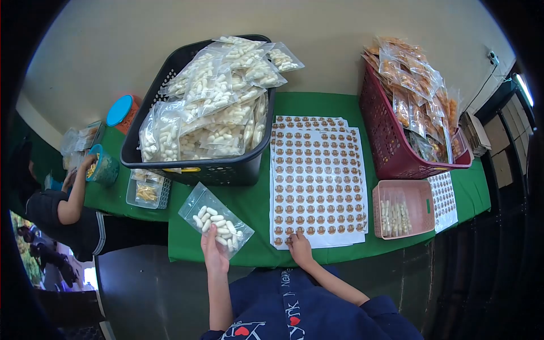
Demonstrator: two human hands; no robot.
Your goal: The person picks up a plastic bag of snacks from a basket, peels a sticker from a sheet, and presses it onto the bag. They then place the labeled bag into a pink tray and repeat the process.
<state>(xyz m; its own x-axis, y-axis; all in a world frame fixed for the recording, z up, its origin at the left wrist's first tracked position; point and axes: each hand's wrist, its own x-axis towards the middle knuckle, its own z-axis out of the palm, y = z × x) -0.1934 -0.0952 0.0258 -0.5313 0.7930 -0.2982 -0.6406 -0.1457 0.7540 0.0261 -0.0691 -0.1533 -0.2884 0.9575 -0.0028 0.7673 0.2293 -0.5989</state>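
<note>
My left hand (213,250) holds the near edge of a clear bag of white candies (216,219) that lies flat on the green table (255,198). My right hand (298,245) rests on the near edge of a sheet of round brown stickers (317,181), with its fingertips on a sticker in the bottom row. Several sticker sheets are stacked under that one.
A black basket (201,170) piled with bags of white candies stands behind the bag. On the right are a dark red basket (391,147) of orange snack bags, a pink tray (402,209) and another sticker sheet (445,198). A person (71,204) sits at the left.
</note>
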